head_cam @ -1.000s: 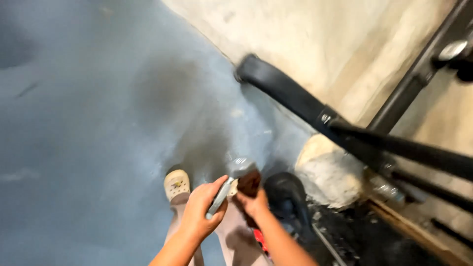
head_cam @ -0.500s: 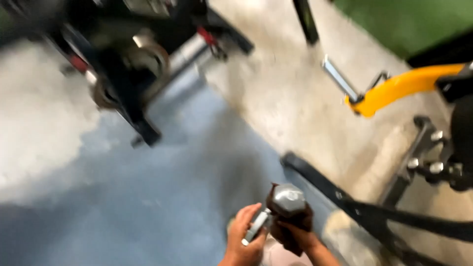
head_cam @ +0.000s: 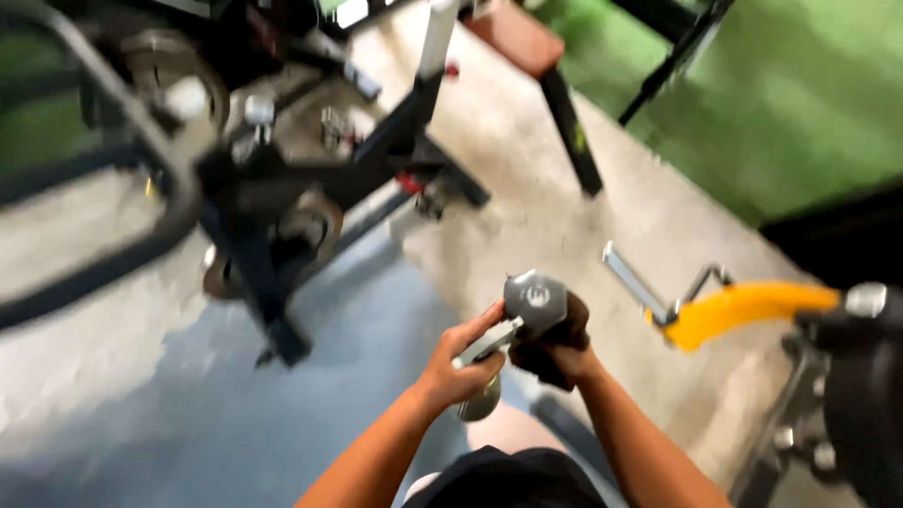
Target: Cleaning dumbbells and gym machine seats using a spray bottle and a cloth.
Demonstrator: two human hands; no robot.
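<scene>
My left hand (head_cam: 456, 369) grips the chrome bar of a small grey hex dumbbell (head_cam: 533, 302), just below its upper head. My right hand (head_cam: 557, 344) holds a dark brown cloth (head_cam: 546, 362) pressed against that upper head from the right. The dumbbell's lower head (head_cam: 481, 402) pokes out under my left hand. Both forearms reach up from the bottom of the view, in front of my body.
A black exercise machine frame (head_cam: 282, 188) with weight plates stands at upper left on grey and blue floor. A yellow bar with a chrome handle (head_cam: 743, 306) lies at right beside black equipment (head_cam: 847, 395). A brown padded bench (head_cam: 513, 38) and green flooring (head_cam: 800, 103) lie beyond.
The view has swung up from the floor by my feet to the gym equipment ahead. Both hands keep hold of the dumbbell and cloth, now raised higher in the frame.
</scene>
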